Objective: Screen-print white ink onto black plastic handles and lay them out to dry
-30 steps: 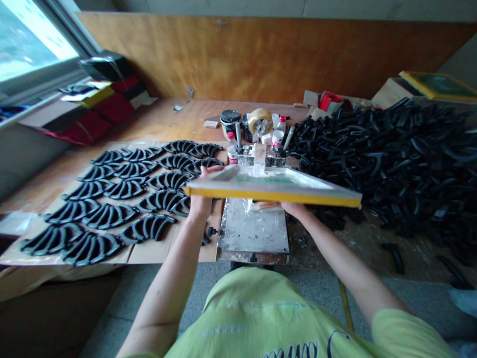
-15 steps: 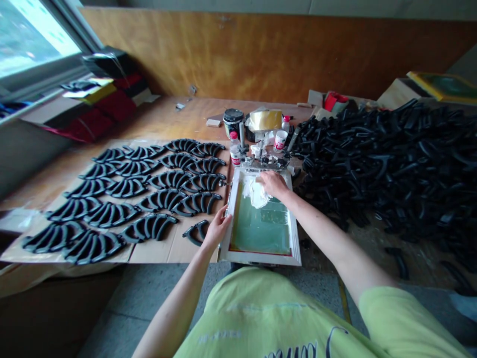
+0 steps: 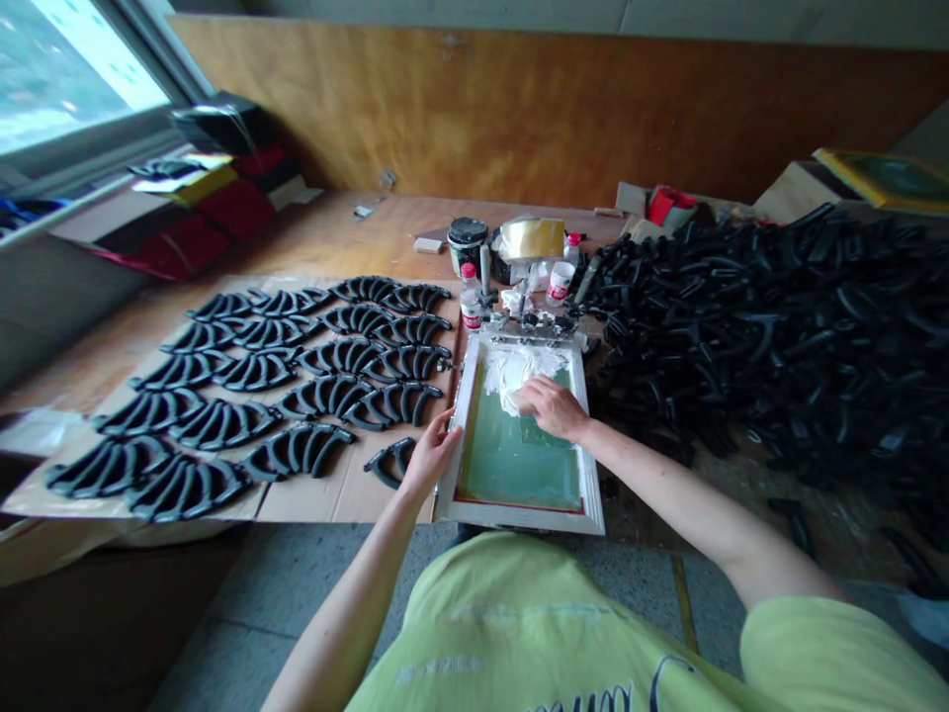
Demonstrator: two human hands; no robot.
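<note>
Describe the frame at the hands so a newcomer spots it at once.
Find the wooden table, then the gap between the neat rows of black parts and the black heap. The pale frame lies there, its green mesh smeared white at the far end; the other frame, far right, is yellow-edged.

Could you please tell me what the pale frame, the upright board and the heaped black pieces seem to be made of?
The pale frame looks like dull metal, from its ridged rails, though painted wood is possible. The upright board seems varnished wood, given its mottled brown sheen. The black pieces are probably smooth moulded plastic, judging by their repeated curved shapes.
</note>
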